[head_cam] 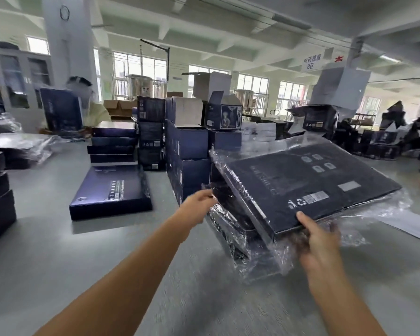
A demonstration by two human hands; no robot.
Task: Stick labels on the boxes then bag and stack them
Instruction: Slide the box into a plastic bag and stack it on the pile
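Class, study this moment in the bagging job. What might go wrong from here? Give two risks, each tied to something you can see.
1. The flat box is tilted, and the right hand grips it at one near corner only; it might slip or twist out.
2. The left hand pinches the edge of the thin clear bag; a hard pull, or a box corner catching, might tear it.
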